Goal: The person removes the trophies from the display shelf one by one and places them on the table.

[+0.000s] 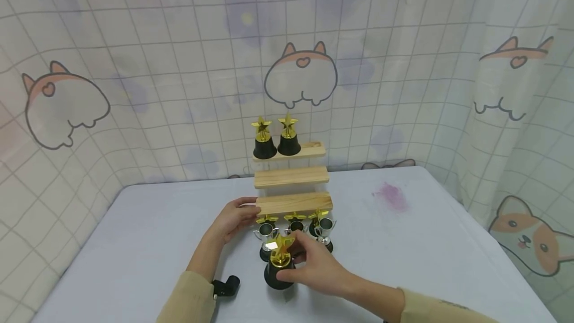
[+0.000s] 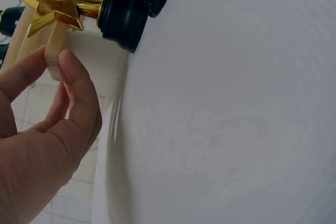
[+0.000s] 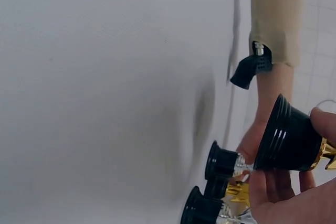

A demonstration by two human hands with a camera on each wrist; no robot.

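My right hand (image 1: pixel 320 265) holds a star trophy (image 1: pixel 280 258) with a gold star and a black base, gripping the base between thumb and fingers. In the right wrist view that black base (image 3: pixel 289 137) is tipped sideways in the picture. My left hand (image 1: pixel 236 219) pinches the left end of the lowest wooden shelf board (image 1: pixel 293 203); the left wrist view shows thumb and fingers on the board's end (image 2: pixel 56 53). Small silver cup trophies (image 1: pixel 326 227) stand in front of the shelf, one partly hidden by my right hand. Gold star trophies (image 1: pixel 267 220) stand just behind them.
Above the lowest board are a middle board (image 1: pixel 291 177) and a top board (image 1: pixel 314 149). Two star trophies (image 1: pixel 264 141) stand on the top one. A white cloth covers the table (image 1: pixel 148 243), and a gridded curtain (image 1: pixel 179 88) hangs behind it.
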